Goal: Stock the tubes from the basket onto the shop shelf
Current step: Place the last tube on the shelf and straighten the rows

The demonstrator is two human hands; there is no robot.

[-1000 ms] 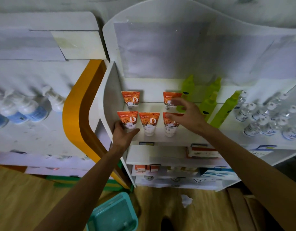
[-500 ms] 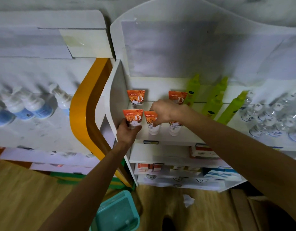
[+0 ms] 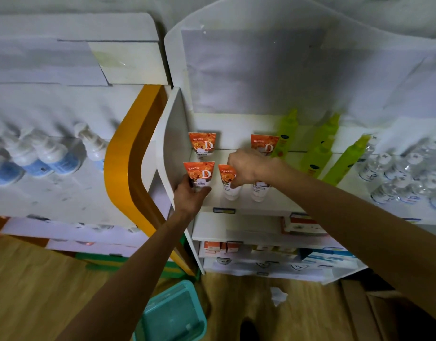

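Several orange-and-white tubes stand cap-down on the white shop shelf [image 3: 273, 207]. My left hand [image 3: 191, 193] grips the base of the front-left tube [image 3: 199, 172]. My right hand [image 3: 248, 168] is closed around the front-middle tube [image 3: 226, 175] and hides the top of the third front tube [image 3: 260, 190]. Two more tubes stand in the back row, one at the left [image 3: 202, 143] and one at the right [image 3: 264, 143]. The teal basket [image 3: 172, 313] sits on the floor below my left arm.
Green spray bottles [image 3: 317, 148] and clear capped bottles [image 3: 403, 175] fill the shelf to the right. Boxes sit on lower shelves [image 3: 303, 225]. An orange curved panel [image 3: 123, 168] and a unit with blue-white bottles [image 3: 49, 158] stand left. Crumpled paper [image 3: 278, 295] lies on the wooden floor.
My right hand came in from the open space by the green bottles and closed on the front-middle tube. My left hand has stayed on the front-left tube.
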